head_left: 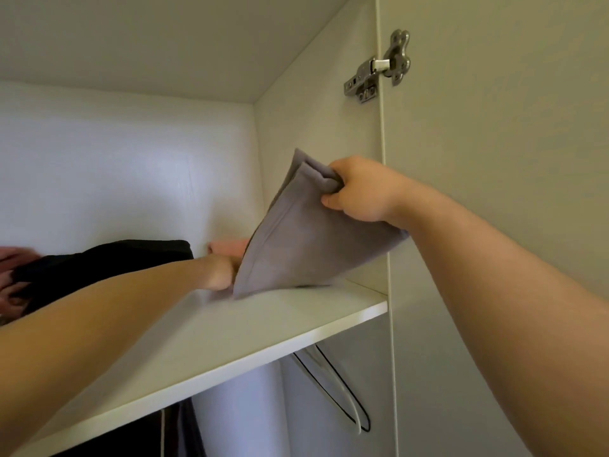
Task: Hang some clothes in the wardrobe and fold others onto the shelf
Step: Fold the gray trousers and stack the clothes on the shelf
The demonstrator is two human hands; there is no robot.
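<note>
While the wardrobe (131,159) fills nearly the whole view, its white shelf (263,324) runs across the middle. The open door (494,127) stands at the shelf's right end.

On the shelf, towards its left end, lies a black garment (115,262), bunched and loosely heaped. Below the shelf, under that same left part, dark clothes (184,430) hang down, cut off by the lower edge of the view.

A folded grey cloth (306,239) stands tilted over the right half of the shelf. Its lower edge touches the board and its upper corner is raised well above it.

The right hand (359,192) is above the shelf, near its right end, and clenches the cloth's upper folded edge, with fingers curled over the top and thumb beneath. The left hand (217,270) rests on the shelf just beside the cloth's lower left corner. It is blurred and partly hidden by the cloth, so I cannot tell whether it grips the cloth or only touches it.

Under the right part of the shelf hang bare hangers (342,400), one white and one black. A small pink item (230,246) sits at the back of the shelf, between the black garment and the grey cloth. A metal hinge (379,69) is fixed high above the shelf's right end.
</note>
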